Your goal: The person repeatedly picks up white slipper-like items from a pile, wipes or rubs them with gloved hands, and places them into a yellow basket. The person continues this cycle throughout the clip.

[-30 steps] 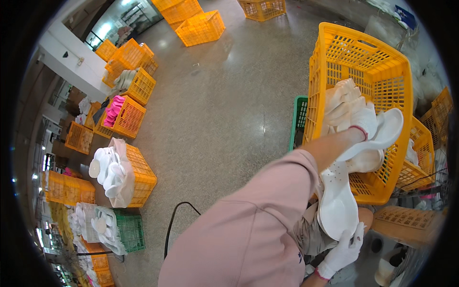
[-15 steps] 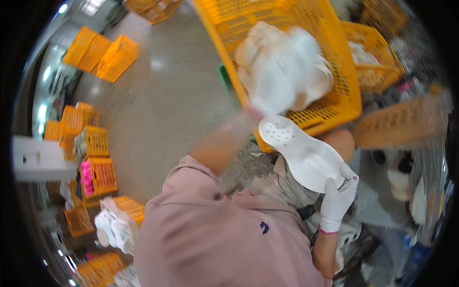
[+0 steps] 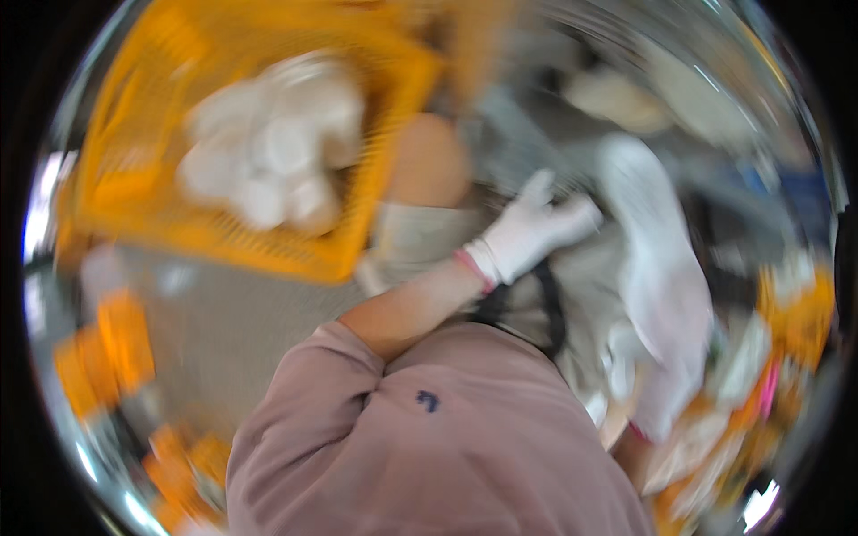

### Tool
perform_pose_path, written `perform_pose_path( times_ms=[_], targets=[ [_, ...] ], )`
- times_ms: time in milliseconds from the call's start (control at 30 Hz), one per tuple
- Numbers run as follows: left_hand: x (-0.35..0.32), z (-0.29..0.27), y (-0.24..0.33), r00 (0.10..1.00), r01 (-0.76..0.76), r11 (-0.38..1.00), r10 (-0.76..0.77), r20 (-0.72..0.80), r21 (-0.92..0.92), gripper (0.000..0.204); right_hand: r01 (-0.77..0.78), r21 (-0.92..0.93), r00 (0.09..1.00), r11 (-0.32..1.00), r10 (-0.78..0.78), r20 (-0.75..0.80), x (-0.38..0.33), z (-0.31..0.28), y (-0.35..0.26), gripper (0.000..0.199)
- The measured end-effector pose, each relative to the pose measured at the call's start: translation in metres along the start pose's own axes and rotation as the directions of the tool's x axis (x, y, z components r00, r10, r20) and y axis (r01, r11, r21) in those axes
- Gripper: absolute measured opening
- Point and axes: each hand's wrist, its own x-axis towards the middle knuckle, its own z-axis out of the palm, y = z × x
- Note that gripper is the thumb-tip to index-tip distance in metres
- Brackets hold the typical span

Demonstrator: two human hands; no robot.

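Note:
The picture is heavily blurred. My left hand (image 3: 534,230), in a white glove with a pink cuff, reaches across my lap with its fingers stretched out and nothing in it. Its fingertips are at the upper edge of a long white moulded piece (image 3: 657,268). My right hand (image 3: 657,402), also in a white glove, grips the lower end of that piece at the right. A yellow plastic basket (image 3: 268,255) holding several white pieces (image 3: 277,152) stands at the upper left, beside my knee (image 3: 429,161).
More yellow crates (image 3: 116,348) are smeared along the left and lower left on the grey floor (image 3: 223,330). Yellow and white items crowd the right edge (image 3: 791,304). Pale shapes lie at the top right, too blurred to identify.
My left hand has let go of the white pieces it held over the yellow basket and swung to the piece in my right hand. My head has turned, so the basket now sits upper left.

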Motion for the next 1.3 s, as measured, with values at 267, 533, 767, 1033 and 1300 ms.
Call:
perform_pose_path(
  times_ms=[267, 533, 767, 1033, 1300],
  targets=[
    [0.093, 0.113, -0.039, 0.995, -0.002, 0.968, -0.024, -0.100, -0.250, 0.038, 0.180, -0.389, 0.955, 0.904, -0.255, -0.150, -0.019, 0.056, -0.026, 0.065],
    [0.205, 0.097, -0.037, 0.997, -0.020, 0.872, 0.053, 0.053, -0.489, 0.039, 0.274, -0.384, 0.957, 0.882, -0.288, 0.021, 0.096, 0.070, -0.047, 0.053],
    [0.230, -0.015, 0.003, 0.994, 0.029, 0.674, 0.057, -0.092, 0.738, 0.057, 0.528, -0.257, 0.849, 0.809, -0.505, 0.156, 0.178, 0.103, -0.023, 0.021],
    [0.126, -0.034, 0.079, 0.972, 0.225, 0.461, -0.163, -0.167, 0.858, 0.060, 0.597, -0.398, 0.797, 0.697, -0.573, 0.193, 0.217, 0.129, -0.021, 0.010],
    [0.110, -0.008, 0.043, 0.930, 0.185, 0.865, -0.307, 0.201, 0.466, 0.062, 0.748, -0.650, 0.582, 0.133, -0.602, 0.547, 0.258, 0.137, -0.007, 0.019]
  ],
)
